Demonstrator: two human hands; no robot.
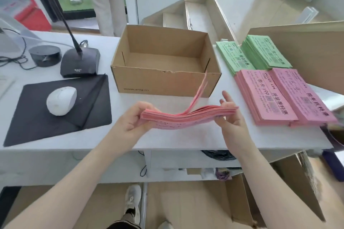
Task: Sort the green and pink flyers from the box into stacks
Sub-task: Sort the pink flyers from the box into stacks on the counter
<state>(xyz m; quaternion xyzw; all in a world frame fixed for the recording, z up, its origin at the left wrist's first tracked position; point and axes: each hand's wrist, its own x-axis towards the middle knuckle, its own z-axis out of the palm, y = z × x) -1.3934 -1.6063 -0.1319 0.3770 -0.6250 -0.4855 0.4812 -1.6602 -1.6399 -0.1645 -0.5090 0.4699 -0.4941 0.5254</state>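
Observation:
A thick bundle of pink flyers hangs above the white desk's front part, sagging in the middle. My left hand grips its left end. My right hand holds its right end, thumb under and fingers raised. A few top sheets curl upward toward the box. The open brown cardboard box behind the bundle shows a bare bottom. To the right lie two green stacks and, nearer me, two pink stacks.
A white mouse sits on a black mat at the left. Behind it stand a black microphone base and a round black device with cables. A large cardboard sheet rises at the right. The desk edge lies near me.

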